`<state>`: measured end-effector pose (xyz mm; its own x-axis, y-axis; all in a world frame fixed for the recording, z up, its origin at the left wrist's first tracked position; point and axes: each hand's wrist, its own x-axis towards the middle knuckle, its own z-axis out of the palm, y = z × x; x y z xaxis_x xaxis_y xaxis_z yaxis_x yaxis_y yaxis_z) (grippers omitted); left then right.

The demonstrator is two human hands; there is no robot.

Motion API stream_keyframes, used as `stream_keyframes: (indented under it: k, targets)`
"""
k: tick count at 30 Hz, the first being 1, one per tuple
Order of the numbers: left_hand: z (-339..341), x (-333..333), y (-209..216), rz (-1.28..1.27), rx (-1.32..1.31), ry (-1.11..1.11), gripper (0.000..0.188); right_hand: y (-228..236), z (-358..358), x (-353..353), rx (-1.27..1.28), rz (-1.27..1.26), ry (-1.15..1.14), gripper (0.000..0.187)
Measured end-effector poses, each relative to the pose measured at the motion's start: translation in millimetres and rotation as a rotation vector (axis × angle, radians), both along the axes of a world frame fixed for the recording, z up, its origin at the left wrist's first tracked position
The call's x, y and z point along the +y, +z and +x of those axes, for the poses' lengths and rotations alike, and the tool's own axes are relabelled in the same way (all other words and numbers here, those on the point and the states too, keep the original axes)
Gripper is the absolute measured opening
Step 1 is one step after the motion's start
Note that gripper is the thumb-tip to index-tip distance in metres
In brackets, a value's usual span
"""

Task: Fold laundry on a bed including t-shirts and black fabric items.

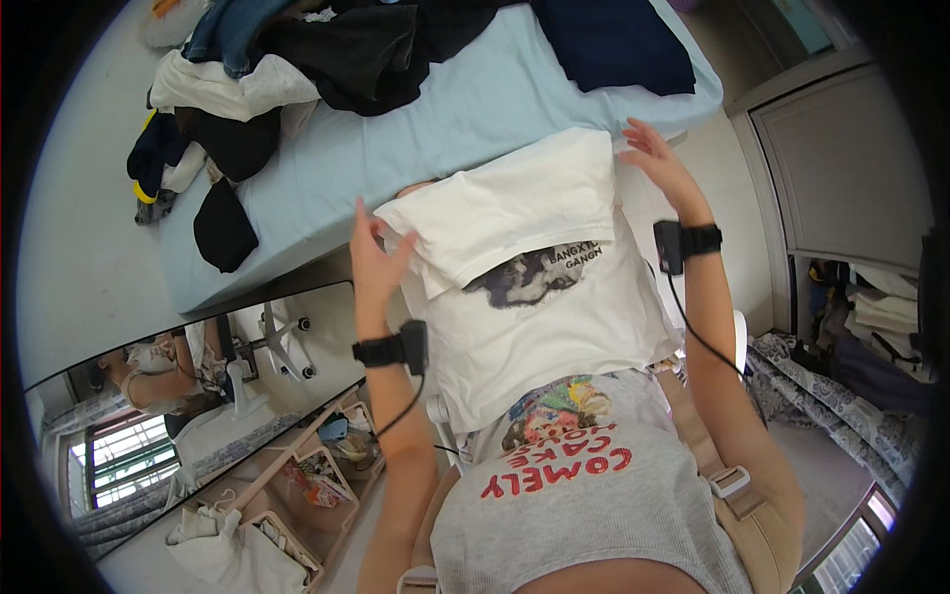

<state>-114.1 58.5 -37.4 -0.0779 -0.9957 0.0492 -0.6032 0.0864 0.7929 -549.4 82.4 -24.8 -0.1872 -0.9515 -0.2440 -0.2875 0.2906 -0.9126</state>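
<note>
- White cotton T-shirt with a dark animal print [534, 297] sits at centre frame, held against the person's chest; its upper part is folded down over the print.
- Left hand [376, 259], centre left of the frame: fingers curled shut on the folded left edge of the T-shirt, thumb side against the cloth.
- Right hand [655, 156], upper right of centre: fingers half open, tips resting on the top right corner of the fold; a firm grip cannot be confirmed.
- Each wrist carries a black strap with a small black box and cable.
- Bed with a pale blue sheet [475, 109] fills the upper frame, just beyond the T-shirt.
- Pile of dark and white clothes [257, 79] lies on the bed, upper left; a navy garment [614, 45] lies at upper centre right.
- Long wall mirror [198, 396] occupies the lower left.
</note>
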Motion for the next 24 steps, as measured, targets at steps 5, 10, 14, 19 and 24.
stream_keyframes:
  k: [5,10,14,19,24]
  targets:
    - [28.8,-50.4,-20.1,0.047,-0.082,0.004,0.075,-7.3,9.7,-42.3,-0.11,0.115,0.15,0.067]
    - [28.4,-66.2,6.9,0.369,-0.128,-0.236,0.056,-4.3,16.3,-52.4,0.155,0.246,0.294,0.07]
    - [15.5,-70.2,25.7,0.502,-0.183,-0.359,0.049,-19.7,-10.8,-67.2,0.194,0.261,0.425,0.061]
    - [28.5,-77.2,19.2,0.576,0.058,-0.419,0.033,27.4,-0.8,-80.6,0.428,0.313,0.624,0.069]
    - [37.5,-75.3,32.5,0.363,0.126,-0.4,0.017,62.0,-3.2,-74.9,0.454,0.053,0.587,0.039]
